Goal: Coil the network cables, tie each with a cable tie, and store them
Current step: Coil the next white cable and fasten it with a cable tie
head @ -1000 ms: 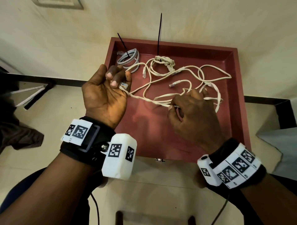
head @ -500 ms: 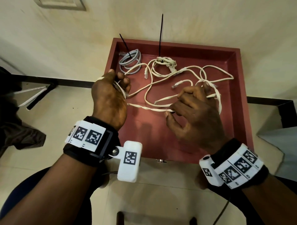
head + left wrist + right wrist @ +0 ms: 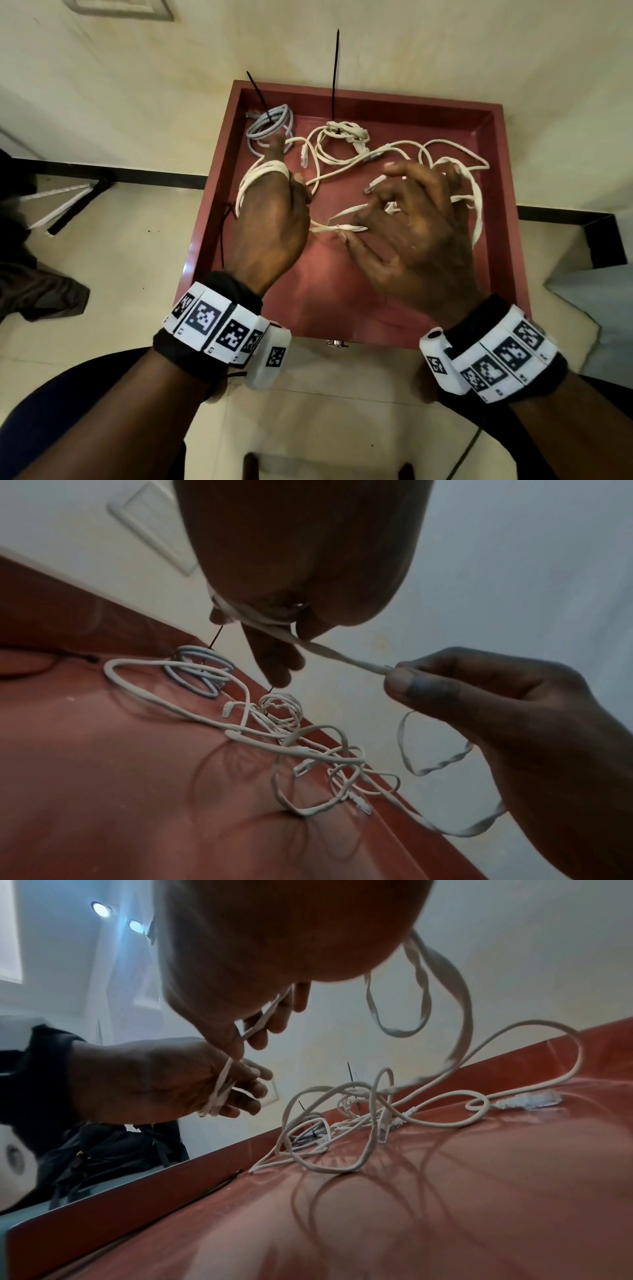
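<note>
Our left hand (image 3: 274,219) has the flat white cable (image 3: 262,171) wound round its fingers, and our right hand (image 3: 407,233) pinches the loose part just beside it, over the red tray (image 3: 507,192). We are in the coiling step. Next we should feed more cable round, then tie it.

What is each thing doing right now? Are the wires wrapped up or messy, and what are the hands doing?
Flat white cable: partly wound round the left hand, the rest loose.
Left hand: wrapped in the loops, holding them.
Right hand: pinching the cable, feeding it across.
Grey cable: coiled, tied with a black cable tie.
Small white coil: bundled, tied with a black tie.
Round white cables: loose, tangled in the tray.
Red tray: open.
</note>
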